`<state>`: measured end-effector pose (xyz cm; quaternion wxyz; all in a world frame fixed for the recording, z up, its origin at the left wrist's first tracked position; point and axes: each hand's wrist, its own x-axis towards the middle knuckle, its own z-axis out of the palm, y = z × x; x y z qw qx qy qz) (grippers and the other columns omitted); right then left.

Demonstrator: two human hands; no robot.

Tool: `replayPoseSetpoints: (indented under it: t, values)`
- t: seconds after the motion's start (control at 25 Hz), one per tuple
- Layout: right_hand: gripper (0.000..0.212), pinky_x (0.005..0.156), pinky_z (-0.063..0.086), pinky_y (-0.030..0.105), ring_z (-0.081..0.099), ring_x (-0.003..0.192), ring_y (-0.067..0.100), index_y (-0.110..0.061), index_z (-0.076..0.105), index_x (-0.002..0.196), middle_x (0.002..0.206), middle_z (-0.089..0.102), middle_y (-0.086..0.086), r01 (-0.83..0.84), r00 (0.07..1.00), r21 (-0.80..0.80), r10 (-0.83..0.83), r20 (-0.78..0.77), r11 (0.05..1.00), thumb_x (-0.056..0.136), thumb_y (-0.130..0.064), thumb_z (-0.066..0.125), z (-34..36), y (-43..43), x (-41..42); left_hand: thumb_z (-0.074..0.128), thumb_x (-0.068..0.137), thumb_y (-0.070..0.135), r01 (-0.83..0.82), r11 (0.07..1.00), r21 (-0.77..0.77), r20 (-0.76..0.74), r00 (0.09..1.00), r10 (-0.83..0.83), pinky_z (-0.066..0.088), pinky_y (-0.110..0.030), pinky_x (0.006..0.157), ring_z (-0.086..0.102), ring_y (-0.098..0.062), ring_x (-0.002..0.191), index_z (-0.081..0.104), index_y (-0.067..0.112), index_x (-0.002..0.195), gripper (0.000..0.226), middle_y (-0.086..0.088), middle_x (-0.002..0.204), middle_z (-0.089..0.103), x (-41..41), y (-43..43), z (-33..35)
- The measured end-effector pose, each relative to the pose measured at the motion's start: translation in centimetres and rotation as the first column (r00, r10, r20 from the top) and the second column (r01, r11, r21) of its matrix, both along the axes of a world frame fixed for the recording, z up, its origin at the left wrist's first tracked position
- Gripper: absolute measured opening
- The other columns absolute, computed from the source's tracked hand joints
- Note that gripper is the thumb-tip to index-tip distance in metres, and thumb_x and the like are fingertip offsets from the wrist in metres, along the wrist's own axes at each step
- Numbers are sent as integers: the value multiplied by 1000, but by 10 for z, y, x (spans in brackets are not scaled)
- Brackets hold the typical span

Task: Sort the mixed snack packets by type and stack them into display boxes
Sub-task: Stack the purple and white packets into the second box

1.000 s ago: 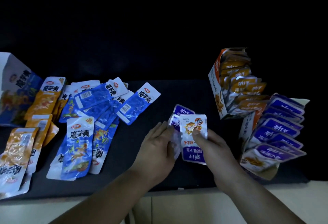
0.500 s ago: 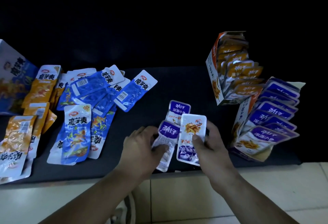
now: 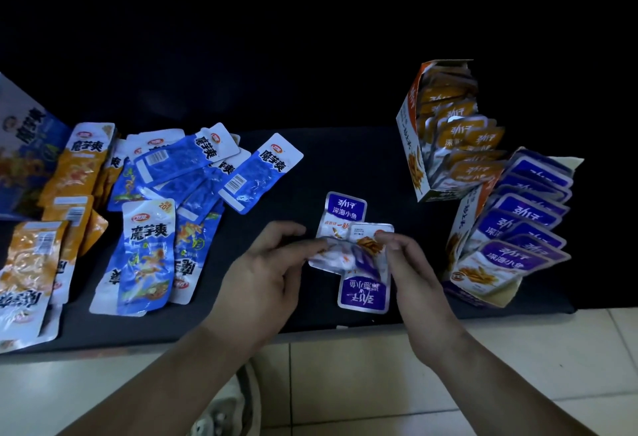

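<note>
Head view, far left of the frame: a blue box (image 3: pixel 20 145) stands on the dark surface (image 3: pixel 345 166), cut off by the frame edge. Just right of it, orange packets (image 3: pixel 77 166) lie overlapping in a column down the left side. Next is a loose heap of blue packets (image 3: pixel 148 252), some face up and some showing barcodes.

At lower centre the left hand (image 3: pixel 266 273) has its fingers (image 3: pixel 286 228) curled. Thumb and forefinger pinch the left edge of a blurred packet (image 3: pixel 331 256). Just above it a flat packet (image 3: pixel 345 209) with a purple top lies on the surface, partly covered by the other two.

The right hand (image 3: pixel 417 273) pinches the upper corner of an inverted packet (image 3: pixel 364 290), thumb and fingertips (image 3: pixel 397 246) pressed together on it. Its purple end points toward the near edge, and the blurred packet overlaps it.

At upper right an orange box (image 3: pixel 409 149) stands tilted, filled with an orange row (image 3: pixel 462 132) of packets. Just beside it, at lower right, a second box (image 3: pixel 464 225) holds a purple row (image 3: pixel 531 214) leaning back.

Along the bottom are pale floor tiles (image 3: pixel 379 384) and a shoe (image 3: pixel 224 411).
</note>
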<state>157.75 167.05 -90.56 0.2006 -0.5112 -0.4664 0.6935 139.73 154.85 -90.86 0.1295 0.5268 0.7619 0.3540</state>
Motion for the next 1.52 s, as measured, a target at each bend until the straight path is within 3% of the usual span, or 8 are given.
replayPoseSetpoints:
  t: [0.24, 0.4, 0.56, 0.8, 1.08, 1.2, 1.36, 1.52]
  values:
    - [47, 88, 62, 40, 74, 103, 9, -42, 61, 119, 116, 74, -11, -127, 991, 42, 125, 51, 991, 97, -1, 66, -9, -1, 2, 44, 85, -17, 0, 998, -68, 310, 950, 21, 57, -23, 90, 63, -4, 120, 63, 25, 135, 68, 1, 143, 53, 12, -3, 1]
    - [49, 89, 62, 43, 74, 103, 9, -44, 59, 118, 114, 73, -17, -149, 988, 63, 146, 49, 987, 98, 0, 65, -10, -2, 2, 70, 90, 1, -134, 967, -216, 492, 841, 226, 55, -14, 72, 69, 2, 96, 48, 42, 139, 68, 14, 127, 61, 18, 4, 7]
    - [60, 91, 61, 42, 72, 106, 7, -46, 52, 129, 115, 74, -15, -142, 989, 96, 137, 51, 985, 97, 4, 63, -8, -2, 1, 80, 83, 0, -187, 947, -263, 637, 703, 316, 52, -10, 60, 71, 0, 76, 63, 23, 119, 46, 4, 87, 77, 21, 16, 10]
    - [60, 78, 60, 19, 68, 104, -4, -43, 54, 135, 115, 72, -16, -290, 951, 208, 256, 173, 934, 97, 4, 61, 0, 5, -4, 73, 91, 4, -166, 969, -185, 627, 739, 246, 57, -16, 70, 75, -7, 80, 70, 27, 111, 30, 4, 91, 78, 13, 25, 20]
    - [69, 89, 60, 27, 67, 107, 1, -51, 59, 135, 119, 70, -19, -535, 839, 317, 448, 308, 783, 97, 6, 50, 23, 24, -4, 82, 85, 20, -143, 985, -95, 251, 954, 162, 53, -19, 76, 63, -7, 84, 68, 40, 118, 41, 18, 101, 62, 11, 36, 7]
    - [82, 90, 59, 32, 65, 107, 3, -61, 43, 141, 116, 68, -19, -652, 755, 348, 532, 384, 674, 94, 7, 54, 27, 30, -8, 69, 95, 9, 8, 989, -146, 459, 886, 61, 57, -24, 91, 69, -3, 104, 62, 42, 133, 51, 17, 116, 70, 12, 27, 1]
    - [59, 83, 52, 16, 57, 108, -5, -49, 51, 136, 130, 56, -19, -402, 905, 459, 266, 332, 793, 92, -18, 75, 22, 25, -11, 61, 99, -2, -32, 989, -147, 673, 729, 123, 61, -32, 90, 74, -10, 104, 69, 32, 123, 42, 7, 113, 78, 19, 18, 2]
    - [71, 81, 48, 15, 59, 103, -8, -48, 43, 147, 132, 56, -17, -94, 979, 233, 47, 198, 968, 87, -38, 79, 27, 7, -8, 63, 99, 1, -259, 955, -142, 790, 551, 267, 64, -41, 78, 77, -23, 91, 72, 15, 111, 21, -3, 98, 80, 27, 10, 10]
